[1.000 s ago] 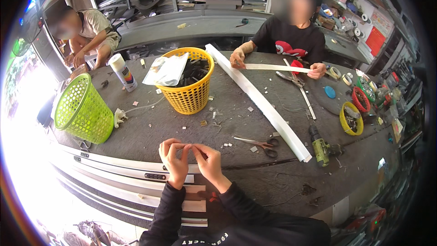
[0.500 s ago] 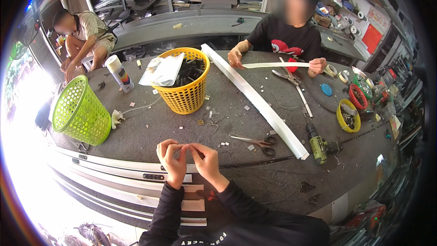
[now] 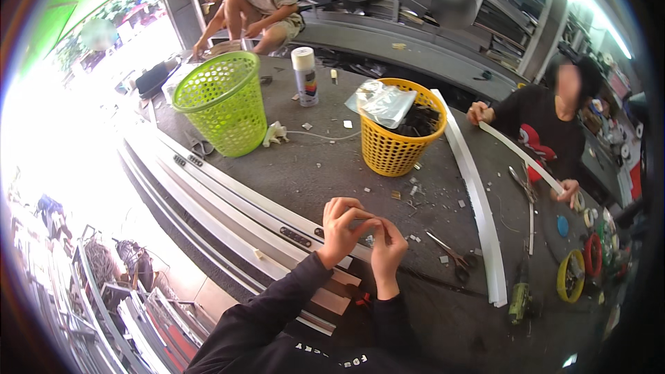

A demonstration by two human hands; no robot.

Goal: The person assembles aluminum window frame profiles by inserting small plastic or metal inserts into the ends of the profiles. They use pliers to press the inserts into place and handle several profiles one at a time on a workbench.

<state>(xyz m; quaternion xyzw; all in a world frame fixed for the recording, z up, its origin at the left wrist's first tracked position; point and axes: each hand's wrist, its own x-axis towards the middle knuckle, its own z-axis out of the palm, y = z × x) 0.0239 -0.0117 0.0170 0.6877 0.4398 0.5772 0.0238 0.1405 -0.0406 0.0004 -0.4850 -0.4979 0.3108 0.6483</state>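
My left hand (image 3: 342,231) and my right hand (image 3: 389,252) meet fingertip to fingertip above the near edge of the dark worktable (image 3: 325,173). Both are pinched closed. Whatever sits between the fingers is too small and covered to make out. Beneath and left of them, long pale metal profiles (image 3: 232,194) lie side by side, one carrying a black slotted fitting (image 3: 296,236). Small white and clear bits are scattered just beyond my fingers. To the right rest scissors (image 3: 454,256) with dark handles.
A green basket (image 3: 225,114), a spray can (image 3: 305,82) and a yellow basket (image 3: 391,152) with black pieces stand beyond. On the right lie a long white profile (image 3: 478,215), a drill (image 3: 519,298) and pliers (image 3: 521,183). A co-worker holds a white strip (image 3: 521,151); another person sits far left.
The view has swung left, so the table and its contents appear shifted right and tilted. My hands stay pinched together. The co-worker's strip now slants downward to the right.
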